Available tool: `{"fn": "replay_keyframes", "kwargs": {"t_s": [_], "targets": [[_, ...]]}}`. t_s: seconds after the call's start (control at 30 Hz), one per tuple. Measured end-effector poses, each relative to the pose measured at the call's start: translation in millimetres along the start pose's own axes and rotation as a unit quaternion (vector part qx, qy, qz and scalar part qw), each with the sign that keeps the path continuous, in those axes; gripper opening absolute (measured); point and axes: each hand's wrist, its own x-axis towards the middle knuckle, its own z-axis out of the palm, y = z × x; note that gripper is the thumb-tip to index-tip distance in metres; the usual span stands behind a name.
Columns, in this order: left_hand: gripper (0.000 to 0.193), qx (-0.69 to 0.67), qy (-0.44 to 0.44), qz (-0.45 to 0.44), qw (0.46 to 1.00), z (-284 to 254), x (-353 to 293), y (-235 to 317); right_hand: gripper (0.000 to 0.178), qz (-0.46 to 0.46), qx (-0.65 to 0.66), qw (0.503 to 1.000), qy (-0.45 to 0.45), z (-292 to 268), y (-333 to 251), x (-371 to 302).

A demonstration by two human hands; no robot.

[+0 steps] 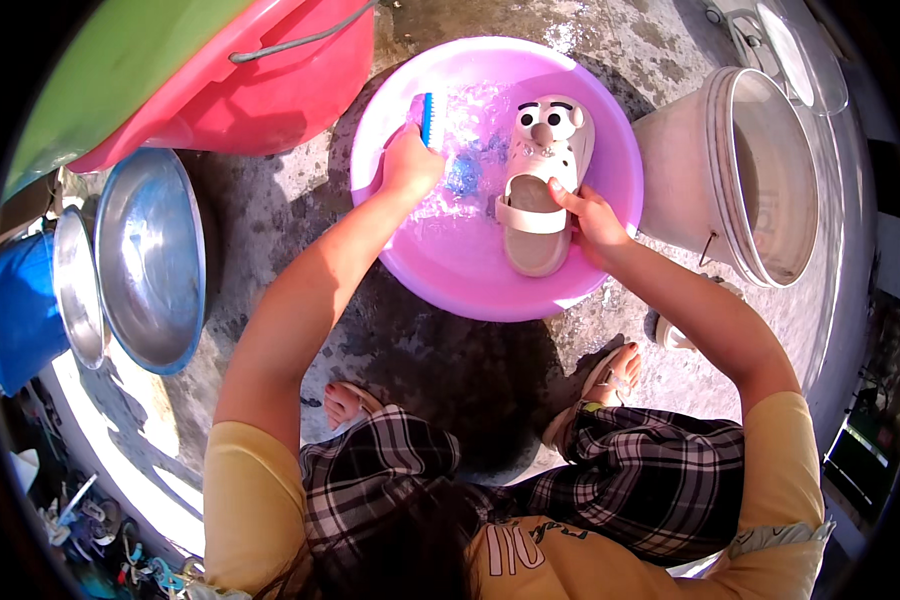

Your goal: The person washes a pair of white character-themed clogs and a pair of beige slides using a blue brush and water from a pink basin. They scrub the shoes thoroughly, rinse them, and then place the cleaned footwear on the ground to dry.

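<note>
A wide pink basin (440, 272) stands on the wet concrete, with rippling, sudsy water in it. Closed around a brush with blue bristles (429, 118), my left hand (410, 165) is over the basin's left side. My right hand (598, 222) grips the edge of a cream clog (538, 250), thumb on top near the strap and fingers partly hidden beneath. The clog lies tilted over the right half of the basin, toe pointing away from me, with cartoon eyes, brows and a round nose on its toe. Something blue (462, 176) shows blurred in the water.
Right of the basin a whitish bucket (682, 170) lies tipped, partly over another pale shoe (673, 335). A red tub (300, 110) and a green one (120, 80) stand upper left. Metal basins (150, 265) and a blue container (25, 310) are at the left.
</note>
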Motion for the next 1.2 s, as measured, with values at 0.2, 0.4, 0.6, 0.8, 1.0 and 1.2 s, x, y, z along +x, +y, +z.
{"fn": "replay_keyframes", "kwargs": {"t_s": [0.2,0.4,0.6,0.8,1.0,1.2], "targets": [[0.027,-0.594,-0.374,-0.191,0.686,-21.7,-2.9,81.8,0.069,-0.037,-0.077,0.995,0.057,-1.5,12.9,17.5],[0.027,-0.286,-0.203,-0.087,0.933,-19.5,14.4,55.5,0.069,-0.051,-0.108,0.992,0.049,-4.9,7.2,10.6],[0.025,-0.169,-0.058,-0.124,0.976,14.9,-4.7,16.6,0.084,-0.007,-0.143,0.982,0.12,8.6,-8.1,-0.4],[0.026,-0.623,-0.479,-0.057,0.615,-27.6,-6.3,122.6,0.092,-0.066,-0.274,0.939,0.195,17.0,12.7,16.3],[0.045,-0.011,-0.136,0.095,0.986,-25.6,17.4,78.5,0.086,-0.076,-0.147,0.982,0.096,-0.7,4.9,12.5],[0.06,0.009,-0.245,-0.031,0.969,2.3,-19.4,12.2,0.068,-0.04,-0.06,0.996,-0.044,-1.6,-9.8,5.3]]}}
